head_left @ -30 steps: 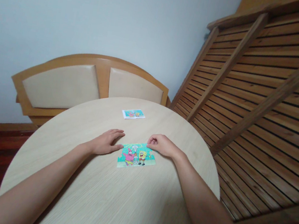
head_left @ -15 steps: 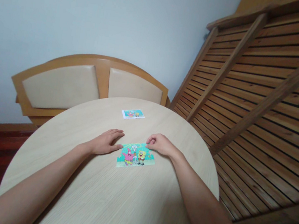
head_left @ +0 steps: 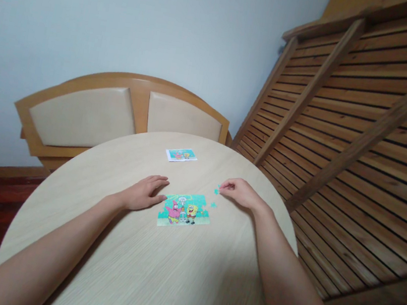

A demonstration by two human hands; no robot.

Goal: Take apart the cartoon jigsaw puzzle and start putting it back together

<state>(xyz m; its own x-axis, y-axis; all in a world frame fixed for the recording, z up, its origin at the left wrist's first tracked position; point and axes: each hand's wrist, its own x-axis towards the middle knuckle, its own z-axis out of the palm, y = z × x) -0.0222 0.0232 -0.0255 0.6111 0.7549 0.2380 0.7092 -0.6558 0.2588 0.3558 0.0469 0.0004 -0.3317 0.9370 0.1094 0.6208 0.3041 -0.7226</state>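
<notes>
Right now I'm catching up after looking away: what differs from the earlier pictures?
The right hand has moved rightward, off the far edge of the flat teal cartoon jigsaw puzzle; its fingertips are now at a small teal jigsaw piece, whether gripped is unclear. Another small teal piece now shows beside the puzzle. The left hand and the white-edged teal picture card stayed put.

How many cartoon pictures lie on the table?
2: the puzzle by the left hand, and the card farther back on the table. Both show plainly.
</notes>
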